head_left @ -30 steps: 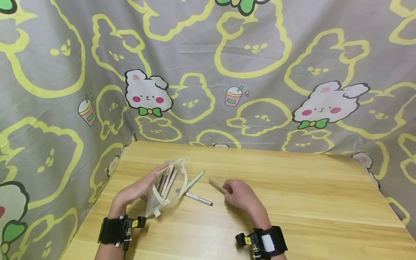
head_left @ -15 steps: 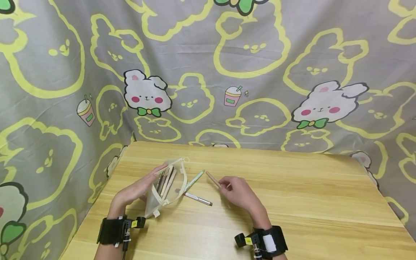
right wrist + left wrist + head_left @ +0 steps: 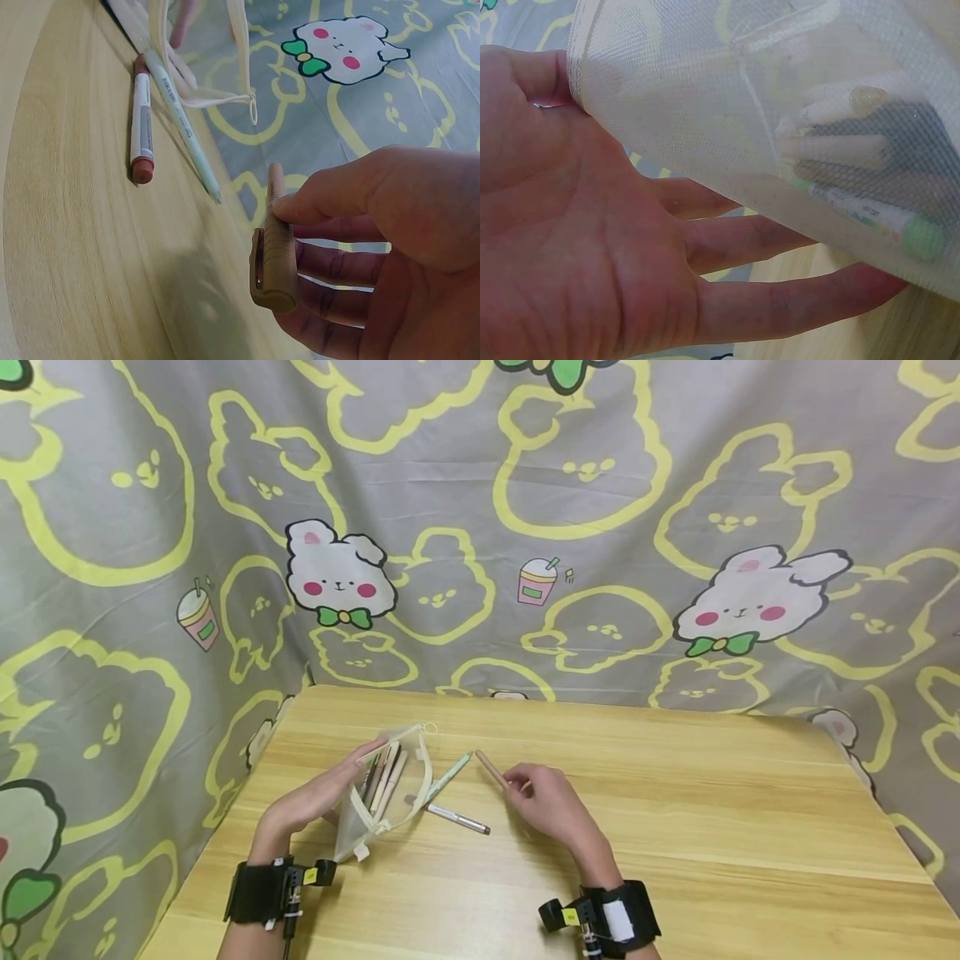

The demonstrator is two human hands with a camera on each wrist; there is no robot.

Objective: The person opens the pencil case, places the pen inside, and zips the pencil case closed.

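Note:
A translucent mesh zip pouch [image 3: 348,831] stands tilted at left on the table, its mouth spread and facing right. Several pens [image 3: 386,781] lie inside. My left hand [image 3: 318,797] rests along its outer left side; the extended fingers [image 3: 742,244] pass behind the mesh, which hides their tips. My right hand [image 3: 551,802] holds a brown capped pen [image 3: 276,259] above the table, pinched between thumb and fingers, its far end pointing toward the pouch. Between the hands lie a mint-green pen [image 3: 452,775] and a white-and-grey pen with a brown end [image 3: 459,819].
The wooden table [image 3: 720,827] reaches back to a grey curtain [image 3: 465,502] with yellow outlines and rabbit faces. The curtain also runs down the left side. Black straps with small cameras sit on both wrists.
My right hand has lifted the brown pen and moved slightly left, bringing its far end close to the mint-green pen's tip. My left hand and the pouch have stayed in place.

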